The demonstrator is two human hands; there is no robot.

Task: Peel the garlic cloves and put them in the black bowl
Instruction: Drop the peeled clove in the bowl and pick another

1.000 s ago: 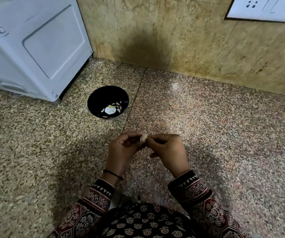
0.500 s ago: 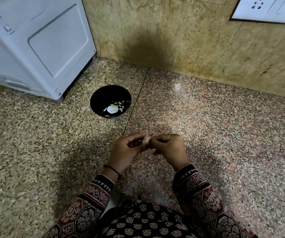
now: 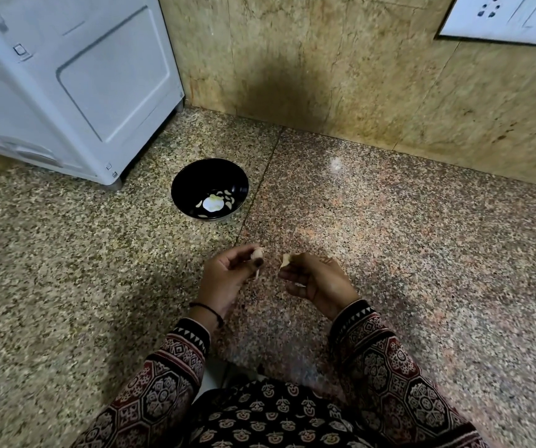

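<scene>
Head view: we peel mid-air, near the black bowl (image 3: 208, 176).
Our left hand (image 3: 228, 279) pinches the garlic clove (image 3: 257, 253), our right hand (image 3: 316, 281) pinches torn skin (image 3: 285, 260), held apart to strip it.

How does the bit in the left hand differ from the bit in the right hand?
The garlic clove pinched by the left hand looks rounded and plump, while the scrap of skin held by the right hand looks thin, flat and pointed. The garlic clove sits nearer the black bowl; the scrap of skin is further right. Both are pale, held at the fingertips above the floor, and apart from each other.
</scene>
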